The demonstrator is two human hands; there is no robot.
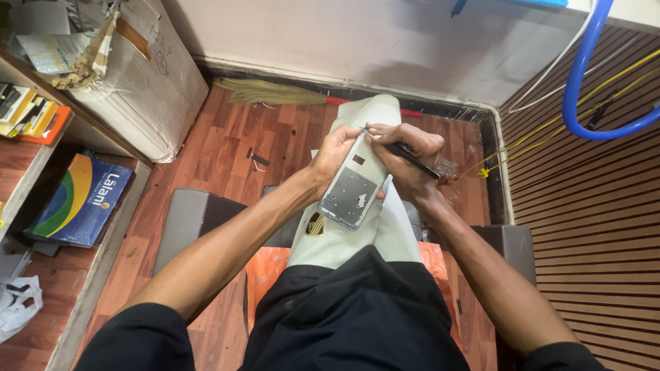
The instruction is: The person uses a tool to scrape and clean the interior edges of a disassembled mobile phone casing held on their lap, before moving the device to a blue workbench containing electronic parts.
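A grey opened phone frame with its inner metal plate showing rests on my pale-trousered knee. My left hand grips its upper left edge. My right hand holds a thin black tool like a pen, and the tool's tip touches the top end of the phone frame. Both hands meet above my raised leg.
A straw broom with a red handle lies along the far wall on the wooden floor. A large taped cardboard box and shelves with a blue-and-yellow box stand at left. A blue hose and yellow cords hang by the slatted wall at right.
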